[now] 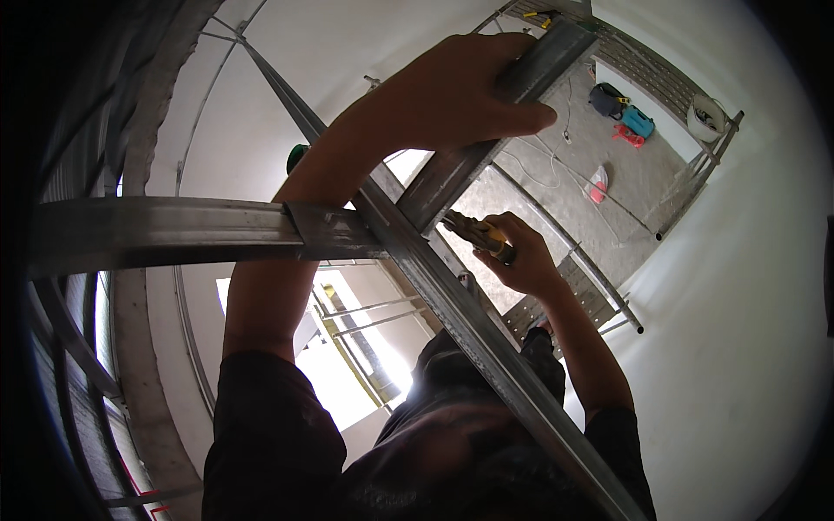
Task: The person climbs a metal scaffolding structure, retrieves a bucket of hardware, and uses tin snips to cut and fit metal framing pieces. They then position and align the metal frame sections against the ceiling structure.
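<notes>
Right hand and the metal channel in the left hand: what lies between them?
The head view shows a plier-like tool, held in the right hand, its tip near the metal channel.

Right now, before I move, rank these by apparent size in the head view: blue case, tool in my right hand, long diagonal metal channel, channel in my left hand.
1. Long diagonal channel
2. Held channel
3. Held tool
4. Blue case, which is farther away, so its true rank is unsure.
</notes>
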Demonstrator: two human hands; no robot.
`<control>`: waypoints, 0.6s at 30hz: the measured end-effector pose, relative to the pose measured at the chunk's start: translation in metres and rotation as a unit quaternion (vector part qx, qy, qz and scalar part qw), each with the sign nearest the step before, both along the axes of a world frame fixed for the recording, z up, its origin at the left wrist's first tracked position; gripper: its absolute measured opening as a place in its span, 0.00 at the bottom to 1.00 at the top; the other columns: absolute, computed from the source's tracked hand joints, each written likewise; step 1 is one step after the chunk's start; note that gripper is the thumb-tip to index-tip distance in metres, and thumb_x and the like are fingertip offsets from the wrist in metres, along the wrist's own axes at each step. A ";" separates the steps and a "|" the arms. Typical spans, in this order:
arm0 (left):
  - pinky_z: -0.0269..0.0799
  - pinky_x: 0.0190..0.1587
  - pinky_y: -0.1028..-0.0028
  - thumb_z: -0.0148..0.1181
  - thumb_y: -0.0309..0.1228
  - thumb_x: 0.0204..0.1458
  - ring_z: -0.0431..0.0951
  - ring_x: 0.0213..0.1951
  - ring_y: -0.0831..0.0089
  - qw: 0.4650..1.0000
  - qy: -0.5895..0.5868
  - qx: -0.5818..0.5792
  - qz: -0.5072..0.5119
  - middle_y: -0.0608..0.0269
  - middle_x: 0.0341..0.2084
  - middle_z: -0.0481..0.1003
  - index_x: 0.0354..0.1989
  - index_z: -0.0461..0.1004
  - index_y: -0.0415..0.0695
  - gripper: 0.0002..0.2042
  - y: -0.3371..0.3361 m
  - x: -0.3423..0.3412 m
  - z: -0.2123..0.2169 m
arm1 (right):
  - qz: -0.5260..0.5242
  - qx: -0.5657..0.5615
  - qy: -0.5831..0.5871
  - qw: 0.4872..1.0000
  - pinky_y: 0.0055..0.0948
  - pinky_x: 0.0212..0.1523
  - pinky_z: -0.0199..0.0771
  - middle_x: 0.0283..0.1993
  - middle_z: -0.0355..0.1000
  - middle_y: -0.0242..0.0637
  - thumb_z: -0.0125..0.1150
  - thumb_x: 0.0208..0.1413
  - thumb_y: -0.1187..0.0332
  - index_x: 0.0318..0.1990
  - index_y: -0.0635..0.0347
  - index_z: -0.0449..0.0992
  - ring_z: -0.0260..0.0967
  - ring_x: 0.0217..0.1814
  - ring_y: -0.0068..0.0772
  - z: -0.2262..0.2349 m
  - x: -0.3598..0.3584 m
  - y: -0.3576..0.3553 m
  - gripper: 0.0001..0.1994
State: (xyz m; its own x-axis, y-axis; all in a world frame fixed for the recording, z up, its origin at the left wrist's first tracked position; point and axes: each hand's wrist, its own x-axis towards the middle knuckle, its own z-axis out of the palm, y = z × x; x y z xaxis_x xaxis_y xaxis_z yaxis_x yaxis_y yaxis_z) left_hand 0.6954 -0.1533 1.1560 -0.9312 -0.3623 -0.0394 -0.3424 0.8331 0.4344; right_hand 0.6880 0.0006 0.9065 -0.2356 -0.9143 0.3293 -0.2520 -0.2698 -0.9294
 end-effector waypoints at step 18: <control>0.76 0.34 0.70 0.66 0.45 0.46 0.81 0.27 0.65 0.997 0.028 -0.051 -0.045 0.50 0.26 0.78 0.56 0.68 0.33 0.33 0.003 -0.002 0.000 | 0.013 -0.059 0.008 0.998 0.36 0.44 0.76 0.43 0.73 0.41 0.71 0.40 0.73 0.48 0.60 0.71 0.75 0.44 0.46 0.008 0.001 -0.030 0.24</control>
